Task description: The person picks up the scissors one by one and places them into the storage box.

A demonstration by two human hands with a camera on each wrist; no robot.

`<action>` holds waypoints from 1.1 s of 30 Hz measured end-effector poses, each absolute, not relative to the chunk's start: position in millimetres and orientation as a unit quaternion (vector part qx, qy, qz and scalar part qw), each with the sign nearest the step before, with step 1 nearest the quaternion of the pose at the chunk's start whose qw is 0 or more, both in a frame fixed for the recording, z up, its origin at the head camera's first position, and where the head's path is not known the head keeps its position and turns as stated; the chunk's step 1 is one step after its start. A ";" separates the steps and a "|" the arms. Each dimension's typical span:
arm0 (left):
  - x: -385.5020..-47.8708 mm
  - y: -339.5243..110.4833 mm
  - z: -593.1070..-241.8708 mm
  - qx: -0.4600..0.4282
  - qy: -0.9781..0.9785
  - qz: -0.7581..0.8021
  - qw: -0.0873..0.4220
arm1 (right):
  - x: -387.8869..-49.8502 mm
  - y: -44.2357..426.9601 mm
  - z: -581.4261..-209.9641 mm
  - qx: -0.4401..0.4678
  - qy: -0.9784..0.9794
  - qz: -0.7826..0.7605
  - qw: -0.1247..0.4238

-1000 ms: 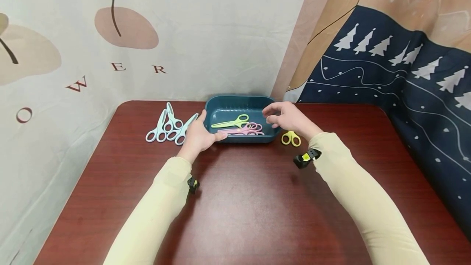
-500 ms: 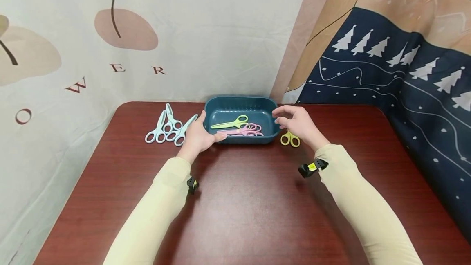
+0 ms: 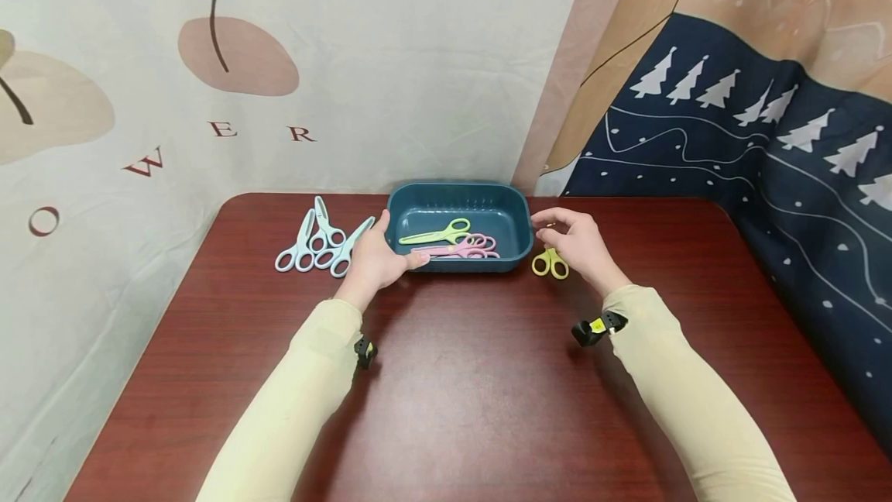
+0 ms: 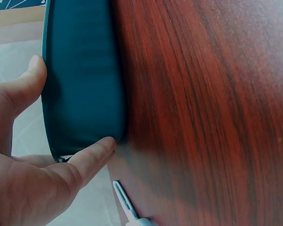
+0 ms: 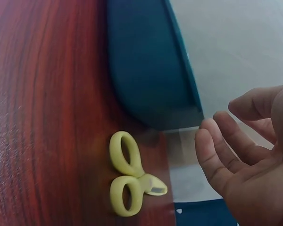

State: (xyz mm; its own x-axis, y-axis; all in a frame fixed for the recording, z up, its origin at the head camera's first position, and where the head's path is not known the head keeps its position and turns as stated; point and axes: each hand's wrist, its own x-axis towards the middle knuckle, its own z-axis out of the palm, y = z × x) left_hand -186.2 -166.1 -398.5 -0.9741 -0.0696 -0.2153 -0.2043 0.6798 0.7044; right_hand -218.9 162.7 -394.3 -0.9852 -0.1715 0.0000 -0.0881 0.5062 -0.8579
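A dark teal tray stands at the table's back edge, holding a green pair of scissors and pink scissors. My left hand lies on the tray's left end, thumb on the front wall; in the left wrist view the same hand touches the tray wall. Just off the tray's right end, my right hand hovers with loosely bent fingers and nothing in them. Below it on the table lie yellow scissors, blades partly hidden in the head view; the right wrist view shows their handles beside the tray.
Several light blue scissors lie left of the tray, close to my left hand. A pale cloth with prints hangs behind the reddish-brown table, and a dark blue cloth with white trees hangs at the right.
My right hand has moved right, from over the tray's right end to beside it, above the yellow scissors. The left hand and the tray stay in place.
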 end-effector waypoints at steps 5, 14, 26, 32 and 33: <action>-185.8 -166.1 -398.2 -0.074 0.913 0.391 0.086 | -218.7 166.2 -400.8 -0.075 0.879 -0.470 0.027; -185.6 -165.5 -398.2 -0.069 0.918 0.382 0.084 | -216.4 170.7 -411.7 -0.071 0.893 -0.444 -0.002; -186.3 -165.4 -398.8 -0.070 0.919 0.380 0.082 | -210.4 172.6 -422.3 -0.051 0.913 -0.404 -0.024; -186.6 -165.2 -399.1 -0.071 0.918 0.382 0.081 | -207.4 173.9 -427.2 -0.049 0.920 -0.388 -0.034; -186.6 -165.2 -399.1 -0.071 0.918 0.382 0.080 | -206.9 174.1 -427.8 -0.048 0.921 -0.386 -0.034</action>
State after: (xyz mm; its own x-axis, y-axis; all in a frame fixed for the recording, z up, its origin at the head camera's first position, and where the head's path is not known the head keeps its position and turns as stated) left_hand -186.6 -165.2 -399.1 -0.9770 -0.0692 -0.2016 -0.1918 0.6979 0.6901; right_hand -206.9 174.1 -427.8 -0.9931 -0.0623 0.0995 -0.1146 0.6980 -0.7069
